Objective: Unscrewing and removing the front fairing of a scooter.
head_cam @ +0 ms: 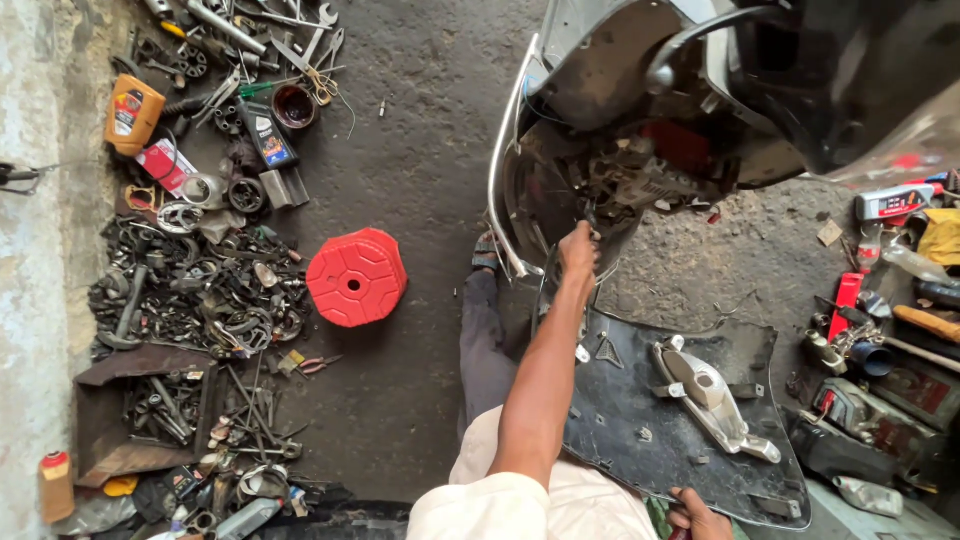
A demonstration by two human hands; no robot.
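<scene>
Black plastic panel (640,420): it lay flat on the floor just in front of me, inner face up, with a silver metal bracket (715,400) resting on it, so both were off the scooter and in reach.
My right hand (697,518): it sat at the panel's near edge, fingers curled on the rim; something red showed beside it, too small for me to tell.
My left hand (578,250): arm stretched forward, fingers closed around a part low in the scooter's open body (620,180); what exactly I gripped was hidden by the hand.
Scooter: it stood tilted over me with its cover off, wiring and engine parts bare, and a chrome guard rail (500,170) curving down its side.
Red plastic stool (356,277): it stood to my left on the concrete floor (420,150), apart from my leg.
Scrap heap (190,290): dark metal parts, a rusty tray and loose spanners lay along the wall, spread out where I could pick through them.
Orange oil bottle (132,113): it lay farthest off, near the wall.
</scene>
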